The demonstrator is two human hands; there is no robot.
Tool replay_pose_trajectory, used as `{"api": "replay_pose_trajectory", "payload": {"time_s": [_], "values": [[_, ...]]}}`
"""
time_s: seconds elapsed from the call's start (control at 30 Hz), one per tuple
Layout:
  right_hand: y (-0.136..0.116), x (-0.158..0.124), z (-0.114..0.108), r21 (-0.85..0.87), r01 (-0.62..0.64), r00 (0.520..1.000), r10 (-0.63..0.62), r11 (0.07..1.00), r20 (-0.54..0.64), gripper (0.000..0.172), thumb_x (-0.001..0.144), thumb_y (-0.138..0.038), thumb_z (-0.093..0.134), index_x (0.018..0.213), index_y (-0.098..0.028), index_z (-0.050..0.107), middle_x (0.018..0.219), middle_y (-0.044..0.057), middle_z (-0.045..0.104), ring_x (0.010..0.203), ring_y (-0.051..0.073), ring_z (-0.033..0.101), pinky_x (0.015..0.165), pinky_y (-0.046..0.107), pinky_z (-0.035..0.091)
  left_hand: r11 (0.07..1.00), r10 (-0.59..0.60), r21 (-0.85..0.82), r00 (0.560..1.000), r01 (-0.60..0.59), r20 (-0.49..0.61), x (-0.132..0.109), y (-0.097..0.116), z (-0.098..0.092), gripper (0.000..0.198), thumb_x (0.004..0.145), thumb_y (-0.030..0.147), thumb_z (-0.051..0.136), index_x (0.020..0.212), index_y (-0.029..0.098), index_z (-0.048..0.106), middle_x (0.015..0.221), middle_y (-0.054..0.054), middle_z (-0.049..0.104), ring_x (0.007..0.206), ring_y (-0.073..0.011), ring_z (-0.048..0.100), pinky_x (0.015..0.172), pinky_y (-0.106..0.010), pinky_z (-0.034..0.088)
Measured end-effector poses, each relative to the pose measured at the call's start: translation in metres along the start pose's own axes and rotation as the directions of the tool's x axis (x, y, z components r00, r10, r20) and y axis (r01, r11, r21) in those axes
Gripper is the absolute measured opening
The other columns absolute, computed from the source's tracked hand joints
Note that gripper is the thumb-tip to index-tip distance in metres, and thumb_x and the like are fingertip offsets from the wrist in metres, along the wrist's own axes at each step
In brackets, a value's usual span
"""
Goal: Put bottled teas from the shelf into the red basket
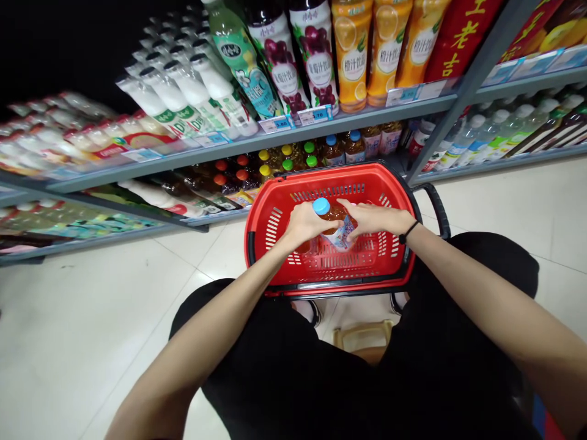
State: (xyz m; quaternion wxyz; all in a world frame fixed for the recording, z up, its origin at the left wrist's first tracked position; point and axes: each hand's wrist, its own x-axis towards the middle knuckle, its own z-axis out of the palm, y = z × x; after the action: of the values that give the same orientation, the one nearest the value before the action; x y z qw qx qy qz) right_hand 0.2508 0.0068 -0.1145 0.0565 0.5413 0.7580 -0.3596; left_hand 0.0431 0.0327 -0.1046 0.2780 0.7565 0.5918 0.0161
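One blue-capped bottle [338, 237] tilts inside the red basket [395, 190]; your left hand [306, 221] and right hand [373, 218] close around it from opposite sides, each parted only to its width, probably to keep it steady. Whether it rests on the basket, you cannot tell.

Holds the left arm [220, 318] and right arm [477, 293] stretched forward and down, slanted inward toward each other. Bends the left wrist [290, 235] inward. Curves the left hand [305, 220] and right hand [376, 218] close together, facing, with thumbs parted from fingers in a rounded grip.
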Motion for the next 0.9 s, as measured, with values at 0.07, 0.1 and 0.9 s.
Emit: {"api": "replay_pose_trajectory", "payload": {"time_s": [0.07,0.1,0.9], "values": [[-0.003,-0.002,-0.004,-0.134,-0.076,0.993,0.087,0.988,0.076,0.106,0.082,-0.044,0.082,0.165,-0.015,0.023,0.145,0.025,0.060,0.131,0.041,0.062,0.105,0.048,0.050,0.998,-0.038,0.061,0.999,0.036,0.036,0.011,-0.002,0.014,0.045,0.070,0.060,0.079,0.071,0.016,0.069,0.069,-0.002,0.066,0.068,-0.0168,0.063,0.058,-0.025,0.039],[-0.004,-0.003,-0.005,-0.181,-0.110,0.986,0.130,0.977,0.102,0.095,0.085,-0.041,0.081,0.161,-0.013,0.032,0.139,0.025,0.063,0.127,0.040,0.065,0.103,0.047,0.051,0.995,-0.055,0.081,0.997,0.050,0.054,0.016,-0.004,0.022,0.046,0.070,0.061,0.079,0.070,0.016,0.069,0.069,-0.003,0.066,0.068,-0.0175,0.064,0.058,-0.025,0.040],[-0.027,-0.024,-0.014,-0.239,-0.017,1.000,0.022,0.971,0.017,0.062,0.109,-0.054,0.037,0.127,-0.005,0.069,0.126,0.028,0.069,0.119,0.041,0.068,0.098,0.051,0.053,0.882,-0.218,0.464,0.944,0.082,0.249,0.033,-0.075,0.126,0.040,0.103,0.049,0.060,0.116,0.012,0.069,0.115,-0.012,0.073,0.107,-0.0231,0.070,0.097,-0.043,0.056]]}}
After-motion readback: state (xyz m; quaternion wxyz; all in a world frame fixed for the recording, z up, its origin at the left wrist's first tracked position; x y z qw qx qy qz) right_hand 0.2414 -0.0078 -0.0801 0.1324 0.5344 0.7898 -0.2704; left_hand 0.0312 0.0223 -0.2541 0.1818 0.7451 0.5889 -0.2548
